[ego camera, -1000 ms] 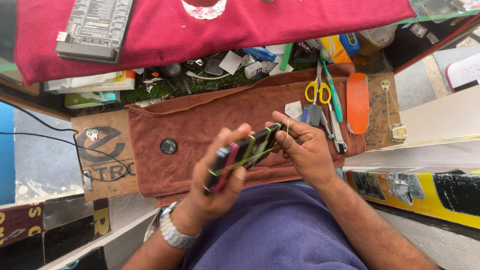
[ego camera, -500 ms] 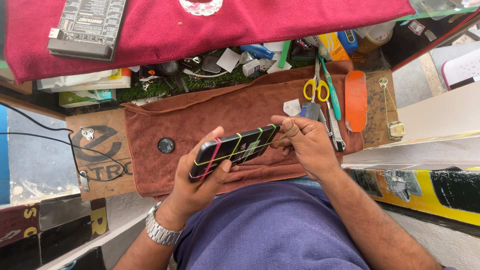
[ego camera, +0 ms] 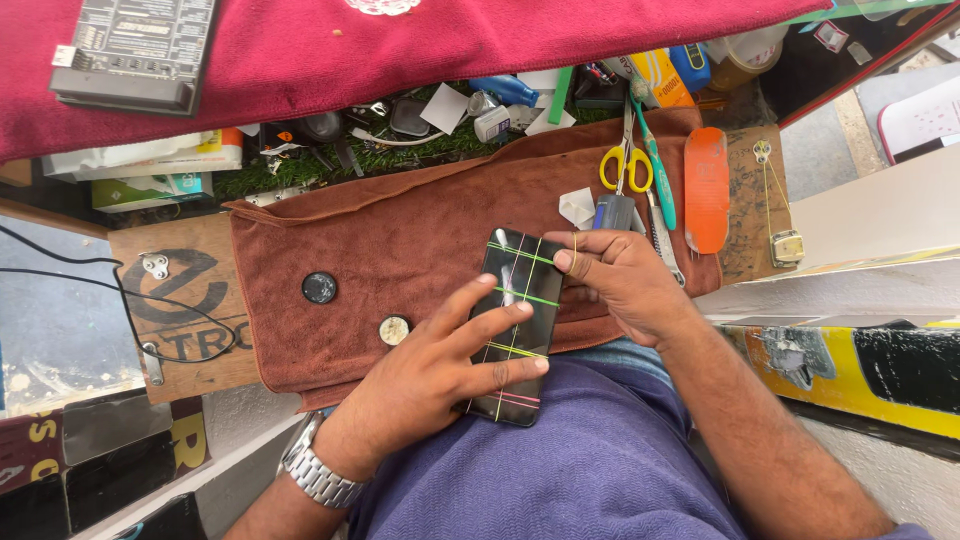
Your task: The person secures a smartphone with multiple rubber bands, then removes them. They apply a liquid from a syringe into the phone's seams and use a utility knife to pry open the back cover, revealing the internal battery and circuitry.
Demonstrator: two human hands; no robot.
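- Looking down, I see two round button cells [ego camera: 320, 288] lying left on the brown towel [ego camera: 400, 230].
- My left hand [ego camera: 430, 375] presses flat on a black smartphone [ego camera: 518, 325] bound with coloured rubber bands [ego camera: 524, 297].
- My right hand [ego camera: 620, 280] pinches the phone's upper right edge.
- A stretched band could snap loose, letting the screen shift.
- Yellow-handled scissors [ego camera: 625, 165] lie further right.

The left hand [ego camera: 440, 365] lies palm down, fingers spread and stretched rightward, a metal watch [ego camera: 318, 472] on its wrist. The right hand [ego camera: 615, 280] curls loosely, thumb and fingertips pinched together, its forearm running to the lower right.
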